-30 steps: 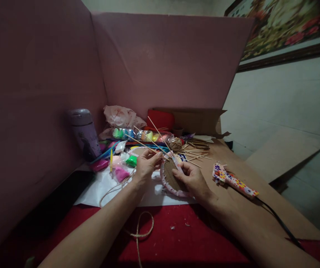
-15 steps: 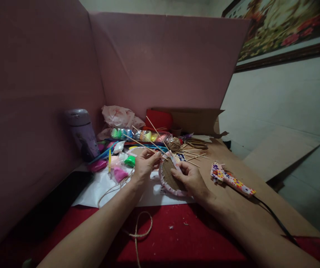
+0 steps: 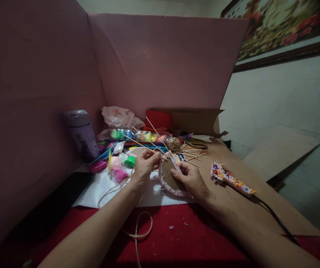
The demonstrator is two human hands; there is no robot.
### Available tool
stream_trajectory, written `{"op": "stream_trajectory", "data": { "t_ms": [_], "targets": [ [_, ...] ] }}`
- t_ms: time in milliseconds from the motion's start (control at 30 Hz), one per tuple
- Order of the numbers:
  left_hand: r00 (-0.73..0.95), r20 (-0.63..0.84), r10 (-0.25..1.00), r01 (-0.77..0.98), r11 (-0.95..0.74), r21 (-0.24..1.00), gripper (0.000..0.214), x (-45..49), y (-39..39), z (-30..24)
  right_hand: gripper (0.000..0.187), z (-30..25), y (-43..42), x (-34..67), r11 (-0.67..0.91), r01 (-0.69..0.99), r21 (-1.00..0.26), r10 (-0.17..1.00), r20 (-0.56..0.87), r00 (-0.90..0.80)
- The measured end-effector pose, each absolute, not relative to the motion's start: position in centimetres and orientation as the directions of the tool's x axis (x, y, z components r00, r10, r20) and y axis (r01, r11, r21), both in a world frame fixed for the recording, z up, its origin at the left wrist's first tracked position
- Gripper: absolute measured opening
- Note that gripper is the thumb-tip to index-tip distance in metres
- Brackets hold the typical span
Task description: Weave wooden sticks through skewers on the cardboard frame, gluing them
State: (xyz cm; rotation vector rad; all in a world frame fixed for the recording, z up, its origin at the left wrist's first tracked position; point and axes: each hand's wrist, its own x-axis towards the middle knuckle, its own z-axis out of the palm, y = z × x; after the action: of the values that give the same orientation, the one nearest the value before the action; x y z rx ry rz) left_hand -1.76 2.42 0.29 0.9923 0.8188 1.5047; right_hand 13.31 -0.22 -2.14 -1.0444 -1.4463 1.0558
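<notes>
My right hand is closed on a round brown cardboard disc with a pink-wrapped rim, thumb on its face. Thin wooden sticks fan up and back from the disc's upper edge. My left hand pinches at those sticks where they meet the disc. A jute string trails from under my left wrist and loops over the red cloth in front of me.
A flower-patterned glue gun with a black cord lies at right on brown cardboard. Behind the hands are coloured clay packs, loose sticks, a twine ball, a purple flask and a pink folded board.
My right hand and the disc have shifted slightly left, toward the left hand. The view has drifted a little; both hands keep the same grips.
</notes>
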Motion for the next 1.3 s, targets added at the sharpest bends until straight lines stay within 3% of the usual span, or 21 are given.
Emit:
{"op": "stream_trajectory", "data": {
  "t_ms": [1300],
  "targets": [
    [-0.052,0.121,0.991,-0.425,-0.131,0.896,0.038,-1.79,2.54,0.20,0.024,-1.99,-0.35,13.26,0.242,0.080,-0.967,0.966,0.233,-0.108]
  ]
}}
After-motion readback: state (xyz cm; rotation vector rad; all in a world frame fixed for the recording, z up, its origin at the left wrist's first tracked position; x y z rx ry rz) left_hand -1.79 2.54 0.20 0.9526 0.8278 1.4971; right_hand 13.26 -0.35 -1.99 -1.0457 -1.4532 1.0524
